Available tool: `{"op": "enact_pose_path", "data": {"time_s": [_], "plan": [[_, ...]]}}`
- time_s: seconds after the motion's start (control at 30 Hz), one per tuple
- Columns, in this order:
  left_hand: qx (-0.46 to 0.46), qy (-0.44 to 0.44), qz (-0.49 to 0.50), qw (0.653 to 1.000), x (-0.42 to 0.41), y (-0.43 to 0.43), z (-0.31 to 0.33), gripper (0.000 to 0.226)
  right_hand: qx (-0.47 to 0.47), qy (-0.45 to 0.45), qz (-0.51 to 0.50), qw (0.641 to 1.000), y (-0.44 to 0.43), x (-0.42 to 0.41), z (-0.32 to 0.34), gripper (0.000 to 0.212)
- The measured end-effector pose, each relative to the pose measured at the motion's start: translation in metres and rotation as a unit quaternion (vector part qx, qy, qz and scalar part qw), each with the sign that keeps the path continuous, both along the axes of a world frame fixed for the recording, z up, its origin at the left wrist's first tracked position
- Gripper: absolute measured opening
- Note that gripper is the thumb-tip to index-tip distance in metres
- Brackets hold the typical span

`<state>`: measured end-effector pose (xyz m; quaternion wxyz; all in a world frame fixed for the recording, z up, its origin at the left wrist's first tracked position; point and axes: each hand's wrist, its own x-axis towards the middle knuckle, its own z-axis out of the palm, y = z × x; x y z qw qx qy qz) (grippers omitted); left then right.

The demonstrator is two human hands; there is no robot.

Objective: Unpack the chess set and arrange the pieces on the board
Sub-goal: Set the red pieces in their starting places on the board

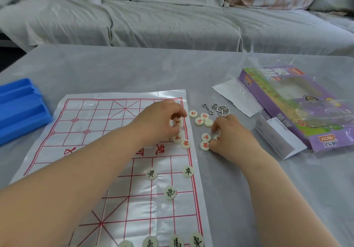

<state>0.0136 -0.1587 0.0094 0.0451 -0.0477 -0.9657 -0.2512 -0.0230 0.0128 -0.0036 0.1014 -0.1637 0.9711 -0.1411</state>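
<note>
Head camera shows the left hand (pixel 161 120) pinching a cream round chess piece with a red character (pixel 176 122) over the right edge of the white plastic board sheet with red grid (pixel 107 131). The right hand (pixel 231 133) curls its fingers round another red-marked piece (pixel 216 137) on the grey table (pixel 134 70), just beside the board.

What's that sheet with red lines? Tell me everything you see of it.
The board is a thin, glossy white sheet, creased, printed with a red grid, diagonal crosses and red characters. It lies flat, askew, on the grey table. Round cream pieces sit on it; the left hand pinches a red-lettered piece over its right edge.
</note>
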Motion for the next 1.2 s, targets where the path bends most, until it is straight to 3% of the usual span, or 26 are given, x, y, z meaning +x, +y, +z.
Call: {"op": "enact_pose_path", "data": {"time_s": [0.13, 0.43, 0.57, 0.73, 0.93, 1.1, 1.2], "plan": [[-0.041, -0.065, 0.016, 0.997, 0.014, -0.016, -0.003, 0.026, -0.007, 0.001, -0.004, 1.000, -0.001, -0.001, 0.000, 0.013], [0.023, -0.071, 0.063, 0.995, 0.022, -0.028, -0.011, 0.024, -0.067, -0.002, 0.018, 0.998, -0.003, -0.001, 0.007, 0.015], [0.033, -0.071, 0.064, 0.995, 0.026, -0.032, -0.012, 0.024, -0.155, 0.006, 0.098, 0.983, -0.025, 0.017, 0.014, 0.018], [0.005, -0.071, 0.067, 0.995, 0.030, -0.035, -0.011, 0.023, -0.115, -0.016, 0.191, 0.975, -0.050, 0.038, -0.001, 0.015], [0.012, -0.084, 0.086, 0.993, 0.029, -0.036, -0.011, 0.022, -0.115, -0.025, 0.189, 0.975, -0.044, 0.036, 0.002, 0.031], [0.030, -0.094, 0.093, 0.991, 0.029, -0.036, -0.012, 0.020, -0.128, -0.034, 0.128, 0.983, -0.010, 0.024, 0.018, 0.029], [0.033, -0.080, 0.099, 0.991, 0.031, -0.032, -0.009, 0.018, -0.060, -0.072, 0.085, 0.992, 0.016, 0.015, 0.024, 0.034]]}}
